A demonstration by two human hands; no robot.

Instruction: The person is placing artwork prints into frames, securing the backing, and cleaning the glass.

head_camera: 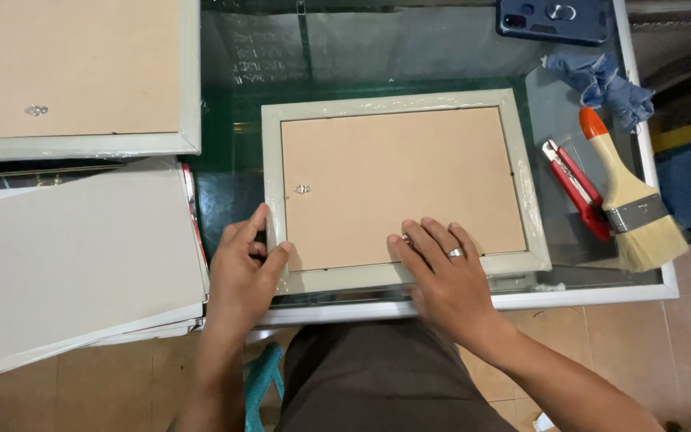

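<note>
Glass surface (441, 56) carries a picture frame (397, 188) face down, backing board seated. Looks like the backing-securing step. Left hand (243, 268) pinches the frame's near-left corner; right hand (441, 276) lies flat, unclenched, on its near edge. Next probably needs tabs pressed evenly. Paintbrush (629, 196), utility knife (576, 188) right of frame.

We see a picture frame (400, 186) lying face down on the glass surface (233, 200), its brown backing board up. Our left hand (243, 276) grips the frame's lower left corner, thumb on its front edge. Our right hand (441, 276) lies flat on the backing near the lower edge, a ring (456, 253) on one finger. To the right lie a red utility knife (576, 186), a paintbrush (627, 196) and a blue cloth (601, 84). A second frame (81, 76) sits at upper left.
</note>
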